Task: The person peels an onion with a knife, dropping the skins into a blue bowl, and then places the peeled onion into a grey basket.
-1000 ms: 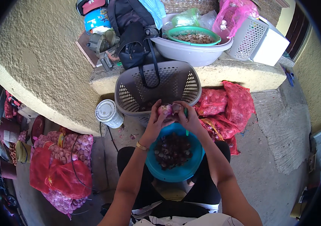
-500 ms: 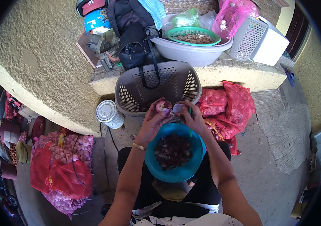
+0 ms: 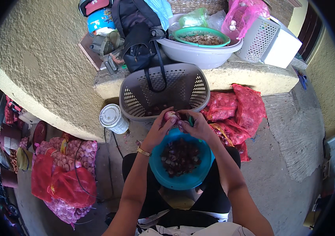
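Observation:
My left hand point(image 3: 157, 131) is closed around a red onion point(image 3: 171, 115) with purple and whitish skin. Close against it, my right hand point(image 3: 199, 129) grips a small knife by its green handle point(image 3: 191, 120); the blade is hidden behind fingers and onion. Both hands meet over the far rim of a blue basin point(image 3: 156, 167) set between my knees. Dark purple onion pieces or skins point(image 3: 180, 157) lie in that basin. Just beyond my hands stands a grey-brown perforated basket point(image 3: 138, 112), with dark reddish onions point(image 3: 157, 108) at its bottom.
Red mesh sacks point(image 3: 250, 110) of onions lean right of the basket. Left are a white lidded bucket point(image 3: 114, 118) and more mesh sacks point(image 3: 67, 177) with a loose cord. On the ledge behind sit a black bag point(image 3: 140, 47) and a lilac tub point(image 3: 199, 59) holding a green strainer point(image 3: 224, 42).
My hands have drawn together, the right one moving in against the onion. The pale knife blade that showed between them is now out of sight.

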